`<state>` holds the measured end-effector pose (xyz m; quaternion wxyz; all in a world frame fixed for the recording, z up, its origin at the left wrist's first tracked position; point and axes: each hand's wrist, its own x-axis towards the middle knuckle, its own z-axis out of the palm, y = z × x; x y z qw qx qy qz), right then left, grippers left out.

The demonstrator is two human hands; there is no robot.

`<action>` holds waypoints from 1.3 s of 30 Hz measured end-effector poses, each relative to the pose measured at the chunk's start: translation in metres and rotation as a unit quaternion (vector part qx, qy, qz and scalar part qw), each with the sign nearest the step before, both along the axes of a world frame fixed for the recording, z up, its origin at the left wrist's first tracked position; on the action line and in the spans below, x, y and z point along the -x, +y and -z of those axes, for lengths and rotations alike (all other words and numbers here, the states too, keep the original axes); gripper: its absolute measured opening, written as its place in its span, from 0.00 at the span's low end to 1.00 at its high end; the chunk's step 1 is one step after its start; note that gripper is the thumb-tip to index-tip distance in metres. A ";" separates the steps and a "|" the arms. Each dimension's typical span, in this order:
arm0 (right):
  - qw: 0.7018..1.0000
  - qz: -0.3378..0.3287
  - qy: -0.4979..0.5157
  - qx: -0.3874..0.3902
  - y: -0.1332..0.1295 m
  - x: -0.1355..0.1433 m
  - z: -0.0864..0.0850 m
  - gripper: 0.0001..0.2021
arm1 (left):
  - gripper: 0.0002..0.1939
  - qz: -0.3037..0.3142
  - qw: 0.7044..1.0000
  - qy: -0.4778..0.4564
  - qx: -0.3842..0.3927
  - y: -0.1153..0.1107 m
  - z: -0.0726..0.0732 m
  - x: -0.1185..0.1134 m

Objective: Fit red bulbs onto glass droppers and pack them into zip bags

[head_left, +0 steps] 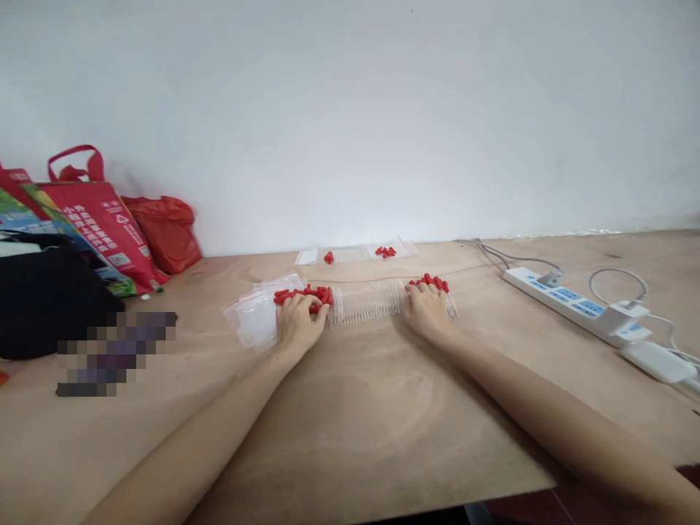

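Over a pile of small red rubber bulbs (324,293), my left hand (300,319) is closed, with one bulb between thumb and fingertips. The pile partly covers some clear zip bags (254,323). A row of thin clear tubes (367,302) lies side by side between my hands. At the row's right end my right hand (427,310) has its fingers curled down; what they hold is hidden. Just beyond those fingers lie several tubes with red bulbs on their ends, like droppers (437,283).
Near the wall lies a clear bag (350,255) with tubes and red bulbs. A white power strip (574,302) with cables and a white adapter (659,361) is on the right. Red bags (106,226), a black bag (49,299) and a blurred-out item (117,355) lie left.
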<state>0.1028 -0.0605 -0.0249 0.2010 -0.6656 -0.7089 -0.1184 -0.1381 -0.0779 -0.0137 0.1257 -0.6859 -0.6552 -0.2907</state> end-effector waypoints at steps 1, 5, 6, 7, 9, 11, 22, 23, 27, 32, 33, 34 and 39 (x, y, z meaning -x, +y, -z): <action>0.999 -0.021 -0.004 -0.025 -0.006 -0.004 0.003 0.14 | 0.11 -0.026 1.000 0.002 0.009 0.004 -0.002 0.002; 0.991 -0.102 -0.003 -0.091 -0.027 -0.014 0.013 0.13 | 0.15 -0.052 0.998 0.027 0.032 0.016 -0.006 0.004; 0.989 -0.114 0.003 -0.099 -0.030 -0.015 0.014 0.13 | 0.15 -0.049 0.998 0.033 0.034 0.018 -0.006 0.004; 0.987 -0.122 0.011 -0.104 -0.032 -0.015 0.014 0.12 | 0.15 -0.046 0.998 0.039 0.034 0.020 -0.006 0.003; 0.985 -0.134 0.027 -0.110 -0.033 -0.013 0.013 0.11 | 0.14 -0.043 0.997 0.047 0.034 0.024 -0.005 0.002; 0.982 -0.146 0.039 -0.113 -0.033 -0.011 0.011 0.11 | 0.13 -0.045 0.997 0.047 0.031 0.026 -0.004 0.002; 0.964 -0.232 0.086 -0.102 -0.036 -0.010 0.009 0.10 | 0.05 0.223 0.974 0.027 -0.003 -0.032 -0.002 -0.011; 0.961 -0.244 0.081 -0.099 -0.036 -0.010 0.009 0.10 | 0.05 0.259 0.965 0.025 0.018 -0.039 0.001 -0.013; 0.954 -0.279 0.062 -0.087 -0.037 -0.009 0.010 0.09 | 0.04 0.293 0.952 -0.019 0.084 -0.048 0.007 -0.018; 0.948 -0.303 0.055 -0.074 -0.037 -0.007 0.008 0.09 | 0.09 0.335 0.934 -0.046 0.112 -0.040 0.005 -0.023; 0.946 -0.310 0.055 -0.073 -0.037 -0.006 0.008 0.09 | 0.08 0.337 0.934 -0.050 0.111 -0.039 0.005 -0.024; 0.944 -0.316 0.056 -0.072 -0.038 -0.006 0.008 0.09 | 0.08 0.337 0.934 -0.056 0.107 -0.039 0.005 -0.025; 0.932 -0.350 0.068 -0.063 -0.045 -0.001 0.005 0.09 | 0.07 0.336 0.930 -0.106 0.106 -0.040 0.005 -0.027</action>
